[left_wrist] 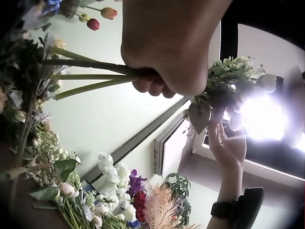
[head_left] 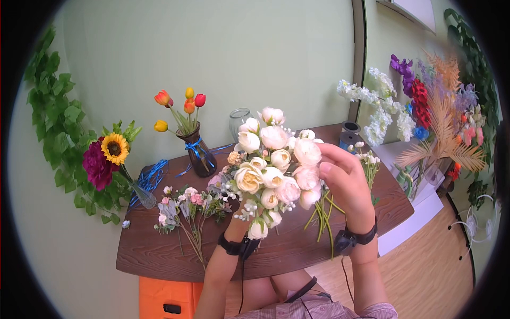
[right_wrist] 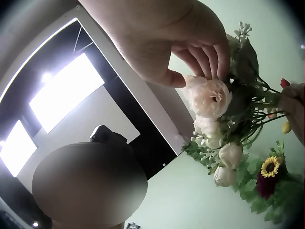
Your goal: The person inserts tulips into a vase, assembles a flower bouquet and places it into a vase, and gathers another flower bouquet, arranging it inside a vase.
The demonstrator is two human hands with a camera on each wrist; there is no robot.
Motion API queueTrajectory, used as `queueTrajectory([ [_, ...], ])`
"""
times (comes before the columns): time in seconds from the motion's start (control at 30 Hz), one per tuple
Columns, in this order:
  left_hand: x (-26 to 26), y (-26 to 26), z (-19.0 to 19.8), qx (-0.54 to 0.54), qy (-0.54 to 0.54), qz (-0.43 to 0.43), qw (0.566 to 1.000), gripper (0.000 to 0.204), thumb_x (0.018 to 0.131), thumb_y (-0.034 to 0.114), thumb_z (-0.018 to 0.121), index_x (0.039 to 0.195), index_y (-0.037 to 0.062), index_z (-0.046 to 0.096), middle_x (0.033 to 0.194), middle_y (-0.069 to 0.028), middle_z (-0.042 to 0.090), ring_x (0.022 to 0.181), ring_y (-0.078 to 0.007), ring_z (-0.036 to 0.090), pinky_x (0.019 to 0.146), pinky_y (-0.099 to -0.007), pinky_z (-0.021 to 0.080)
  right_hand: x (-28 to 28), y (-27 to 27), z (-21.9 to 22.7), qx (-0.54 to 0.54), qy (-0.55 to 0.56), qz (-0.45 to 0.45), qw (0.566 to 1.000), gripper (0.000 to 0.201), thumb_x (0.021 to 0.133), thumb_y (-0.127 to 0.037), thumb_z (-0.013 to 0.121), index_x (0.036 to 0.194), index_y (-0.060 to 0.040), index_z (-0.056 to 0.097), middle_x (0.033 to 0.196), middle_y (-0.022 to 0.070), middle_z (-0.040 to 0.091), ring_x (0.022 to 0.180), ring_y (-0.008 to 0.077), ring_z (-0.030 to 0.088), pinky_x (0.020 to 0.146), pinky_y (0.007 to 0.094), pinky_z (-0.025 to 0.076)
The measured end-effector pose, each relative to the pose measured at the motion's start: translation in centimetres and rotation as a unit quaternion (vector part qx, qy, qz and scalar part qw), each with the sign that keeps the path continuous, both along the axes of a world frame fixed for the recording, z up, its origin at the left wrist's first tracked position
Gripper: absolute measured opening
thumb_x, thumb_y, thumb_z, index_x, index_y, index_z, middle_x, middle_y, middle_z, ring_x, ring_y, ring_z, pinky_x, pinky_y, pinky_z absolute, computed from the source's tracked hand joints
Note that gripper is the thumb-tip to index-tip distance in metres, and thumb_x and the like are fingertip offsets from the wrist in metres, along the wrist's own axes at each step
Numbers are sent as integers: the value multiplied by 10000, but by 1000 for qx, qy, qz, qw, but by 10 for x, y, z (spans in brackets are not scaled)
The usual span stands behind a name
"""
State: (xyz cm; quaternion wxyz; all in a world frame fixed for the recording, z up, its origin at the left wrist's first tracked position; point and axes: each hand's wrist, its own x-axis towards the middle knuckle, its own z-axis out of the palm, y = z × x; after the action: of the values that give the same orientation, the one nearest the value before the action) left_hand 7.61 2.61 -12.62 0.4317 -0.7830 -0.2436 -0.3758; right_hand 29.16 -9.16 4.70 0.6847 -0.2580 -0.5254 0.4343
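Note:
A bouquet of cream and pale pink artificial peonies (head_left: 272, 178), with small white berries among the blooms, is held up over the table. Behind the blooms, my left hand is mostly hidden in the head view; in the left wrist view the left hand (left_wrist: 164, 62) grips the bunched stems, whose green ends (left_wrist: 90, 77) stick out below the fist. At the bouquet's right side is my right hand (head_left: 348, 183). In the right wrist view, its bent, spread fingers (right_wrist: 220, 59) and thumb touch a pale pink bloom (right_wrist: 213, 98) at the outer edge.
Pink flower sprays (head_left: 194, 204) lie on the brown table (head_left: 297, 260) at left, cut green stems (head_left: 322, 218) at right. Behind stand a tulip vase (head_left: 203, 159), a glass jar (head_left: 237, 119) and ribbon spools (head_left: 349, 135). A sunflower (head_left: 114, 149) stands left; taller flowers (head_left: 419, 95) fill the right.

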Motion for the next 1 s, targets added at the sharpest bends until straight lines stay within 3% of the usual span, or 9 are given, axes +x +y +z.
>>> queueTrajectory([
  [0.37, 38, 31, 41, -132, -120, -133, 975, 299, 885, 226, 469, 1106, 31, 518, 1044, -44, 553, 848, -130, 505, 721, -281, 440, 15, 6, -10, 42, -75, -199, 976, 271, 870, -134, 447, 1047, 36, 564, 986, 116, 607, 844, 153, 594, 716, 253, 454],
  [0.4, 47, 27, 45, -333, -284, -286, 853, 290, 903, 277, 434, 1043, 38, 520, 950, -27, 541, 783, -115, 485, 679, -257, 431, 20, 8, -13, 23, -71, -205, 976, 259, 873, -131, 439, 1021, 30, 577, 954, 96, 613, 812, 142, 592, 707, 252, 455],
  [0.43, 56, 20, 55, -498, -418, -409, 640, 314, 922, 328, 399, 979, 45, 523, 856, -11, 528, 718, -99, 466, 636, -233, 422, 28, 13, -18, 22, -73, -205, 976, 259, 873, -131, 439, 1021, 30, 577, 954, 96, 613, 812, 142, 592, 707, 252, 455],
  [0.47, 48, 14, 69, -572, -366, -414, 606, 376, 925, 408, 329, 824, 68, 455, 693, 30, 410, 609, -69, 382, 588, -198, 395, 37, 19, -26, -11, -81, -195, 977, 256, 875, -133, 433, 1007, 27, 582, 938, 89, 614, 792, 136, 589, 701, 247, 453],
  [0.5, 44, 28, 60, -592, -348, -491, 537, 254, 907, 216, 355, 991, 1, 461, 733, -7, 461, 561, -59, 391, 458, -189, 291, 46, 24, -35, -45, -90, -185, 978, 254, 877, -135, 427, 994, 23, 587, 922, 81, 614, 773, 130, 587, 695, 242, 451],
  [0.57, 46, 19, 66, -601, -411, -443, 523, 215, 908, 220, 349, 896, 34, 456, 626, 35, 367, 489, -36, 272, 425, -195, 183, 63, 34, -52, -80, -109, -187, 973, 248, 876, -145, 423, 959, 16, 593, 885, 62, 614, 739, 120, 582, 671, 234, 450],
  [0.67, 46, 24, 67, -577, -383, -458, 557, 333, 933, 351, 336, 773, 63, 384, 592, 35, 333, 451, -20, 297, 275, -174, 254, 88, 48, -82, -183, -161, -166, 956, 246, 857, -167, 438, 911, 9, 602, 864, 45, 614, 726, 115, 583, 637, 229, 452],
  [0.77, 44, 26, 65, -594, -394, -458, 532, 267, 943, 275, 331, 799, 58, 389, 607, 26, 359, 481, -28, 315, 345, -172, 286, 104, 56, -115, -247, -265, -184, 914, 246, 821, -199, 488, 812, 14, 611, 765, 43, 615, 643, 108, 581, 558, 233, 455],
  [1.0, 43, 31, 61, -589, -414, -509, 472, 211, 950, 200, 303, 871, 37, 410, 675, 14, 398, 546, -38, 333, 479, -187, 284, 98, 57, -145, -384, -549, -158, 726, 367, 732, -274, 641, 579, 54, 582, 519, 102, 590, 448, 161, 576, 468, 262, 466],
])
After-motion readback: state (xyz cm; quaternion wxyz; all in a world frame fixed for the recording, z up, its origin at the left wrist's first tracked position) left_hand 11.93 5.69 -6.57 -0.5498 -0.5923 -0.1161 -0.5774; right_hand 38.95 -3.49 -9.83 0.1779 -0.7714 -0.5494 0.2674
